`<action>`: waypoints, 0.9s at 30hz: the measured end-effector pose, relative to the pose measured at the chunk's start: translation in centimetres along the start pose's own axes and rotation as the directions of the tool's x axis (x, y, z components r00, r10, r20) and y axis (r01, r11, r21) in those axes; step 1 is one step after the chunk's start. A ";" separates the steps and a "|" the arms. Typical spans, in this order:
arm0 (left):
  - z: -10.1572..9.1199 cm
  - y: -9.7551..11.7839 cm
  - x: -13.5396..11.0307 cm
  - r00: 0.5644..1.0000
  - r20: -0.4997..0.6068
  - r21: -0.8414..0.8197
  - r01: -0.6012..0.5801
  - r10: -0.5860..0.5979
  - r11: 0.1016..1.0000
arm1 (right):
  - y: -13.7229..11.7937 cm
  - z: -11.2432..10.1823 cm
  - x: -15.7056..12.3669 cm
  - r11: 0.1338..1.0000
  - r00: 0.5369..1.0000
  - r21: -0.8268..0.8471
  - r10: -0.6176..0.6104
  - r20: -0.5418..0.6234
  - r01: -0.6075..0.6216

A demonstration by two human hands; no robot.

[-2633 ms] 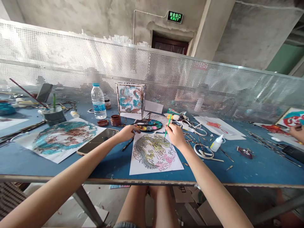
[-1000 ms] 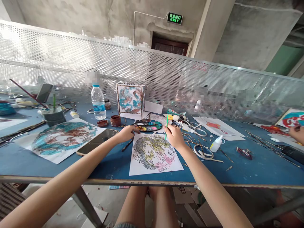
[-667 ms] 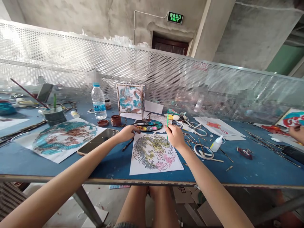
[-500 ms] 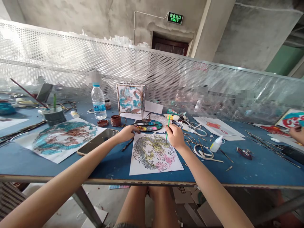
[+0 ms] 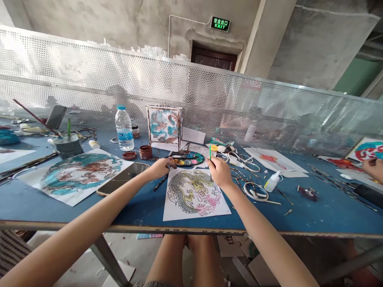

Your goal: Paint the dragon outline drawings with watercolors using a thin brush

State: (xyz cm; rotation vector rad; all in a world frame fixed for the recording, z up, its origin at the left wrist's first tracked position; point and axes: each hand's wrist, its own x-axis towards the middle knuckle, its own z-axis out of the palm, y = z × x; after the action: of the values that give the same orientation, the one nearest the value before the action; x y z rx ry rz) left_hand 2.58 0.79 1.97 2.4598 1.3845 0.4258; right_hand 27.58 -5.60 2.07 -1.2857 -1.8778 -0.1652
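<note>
My right hand [image 5: 220, 172] is closed around a thin green paintbrush [image 5: 210, 152]. The brush stands nearly upright at the upper right of the dragon drawing, its lower end hidden by my fingers. The drawing sheet [image 5: 179, 211] carries a dragon coloured olive-yellow, with pink at the lower right. My left hand [image 5: 160, 168] rests with bent fingers at the sheet's top left corner, against the left end of the paint palette [image 5: 199, 156]. What those fingers pinch, if anything, is hidden. Several colours of paint lie in the palette just above the sheet.
Left are a phone [image 5: 119, 181], a blue-and-brown dragon painting [image 5: 68, 195], a water bottle [image 5: 123, 127], a brown paint jar [image 5: 145, 152] and a brush cup [image 5: 68, 148]. A framed painting [image 5: 164, 125] stands behind. Right lie a glue bottle [image 5: 272, 182], tape rings [image 5: 254, 195] and another person's hand [image 5: 374, 167].
In my right hand the green brush has shifted slightly, and its lower part no longer shows over the drawing. My left hand and the sheet have stayed put.
</note>
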 end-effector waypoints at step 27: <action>0.2 -0.3 0.1 0.999 -0.038 -0.013 -0.029 0.028 0.999 | 0.3 0.9 0.0 0.983 0.995 0.173 -0.077 0.061 0.066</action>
State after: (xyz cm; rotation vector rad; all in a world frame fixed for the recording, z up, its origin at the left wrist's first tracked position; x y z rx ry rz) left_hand 2.43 1.03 1.70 2.4751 1.3582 0.4897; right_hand 27.30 -5.03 1.40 -1.1206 -1.9518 0.0020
